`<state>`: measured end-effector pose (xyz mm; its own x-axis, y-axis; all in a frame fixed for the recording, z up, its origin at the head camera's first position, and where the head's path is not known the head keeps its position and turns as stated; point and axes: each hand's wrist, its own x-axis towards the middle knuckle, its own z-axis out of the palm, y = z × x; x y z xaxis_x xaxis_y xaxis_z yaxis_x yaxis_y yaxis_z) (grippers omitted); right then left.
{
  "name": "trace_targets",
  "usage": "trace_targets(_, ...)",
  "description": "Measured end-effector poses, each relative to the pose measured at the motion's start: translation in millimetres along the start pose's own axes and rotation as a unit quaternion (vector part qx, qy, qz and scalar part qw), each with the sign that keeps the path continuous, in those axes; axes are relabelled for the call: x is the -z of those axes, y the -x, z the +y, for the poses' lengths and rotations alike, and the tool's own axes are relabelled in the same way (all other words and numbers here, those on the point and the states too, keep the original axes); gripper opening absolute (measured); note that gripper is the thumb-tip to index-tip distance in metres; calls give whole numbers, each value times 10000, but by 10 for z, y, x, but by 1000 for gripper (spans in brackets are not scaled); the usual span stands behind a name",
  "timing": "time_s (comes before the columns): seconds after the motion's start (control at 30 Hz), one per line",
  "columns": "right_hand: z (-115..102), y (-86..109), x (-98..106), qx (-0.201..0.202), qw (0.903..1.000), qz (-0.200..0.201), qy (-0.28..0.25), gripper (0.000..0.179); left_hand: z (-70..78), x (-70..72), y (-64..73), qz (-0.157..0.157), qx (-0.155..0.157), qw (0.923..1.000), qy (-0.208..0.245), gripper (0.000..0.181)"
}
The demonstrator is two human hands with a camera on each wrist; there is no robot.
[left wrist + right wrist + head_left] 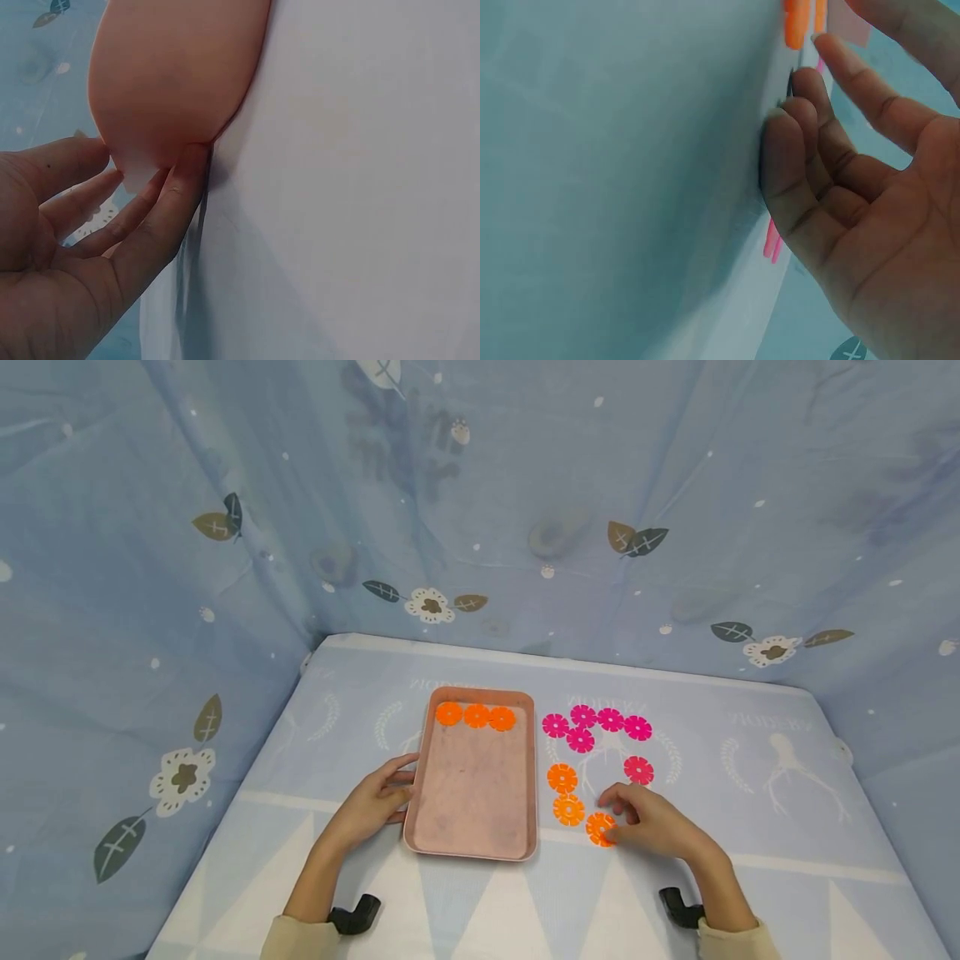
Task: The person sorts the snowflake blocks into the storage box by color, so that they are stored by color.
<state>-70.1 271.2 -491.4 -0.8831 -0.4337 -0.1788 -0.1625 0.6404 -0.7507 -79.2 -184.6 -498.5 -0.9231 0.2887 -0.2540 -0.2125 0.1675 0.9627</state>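
A pink rectangular tray lies on the table with three orange notched plastic discs in a row at its far end. My left hand rests its fingertips against the tray's left side; the left wrist view shows those fingers touching the tray's outer wall. To the tray's right, my right hand hovers low with fingers loosely bent, its thumb touching or just over the nearest orange disc. Two more orange discs, an upper one and a lower one, lie between that hand and the tray.
Several magenta notched discs lie right of the tray's far end. A redder pink disc is just beyond my right fingers. Patterned cloth covers the table, and a blue curtain rises behind it.
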Motion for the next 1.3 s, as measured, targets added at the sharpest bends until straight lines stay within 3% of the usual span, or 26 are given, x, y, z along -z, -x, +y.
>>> trace_targets(0.4,-4,-35,-36,245,9986,-7,458,32,23,2,-19,89,76,9999,-20,51)
trace_targets(0.7,-18,-61,-6,-127,9995,18,291,20,34,-8,-17,93,59,9999,-27,52)
trace_targets(1.07,61,-51,9,-285,9992,-24,-285,5,10,-9,-8,36,41,10000,-56,53)
trace_targets(1.3,49,-53,31,-395,9985,-86,-368,10,38,-13,9,75,52,9999,-115,53)
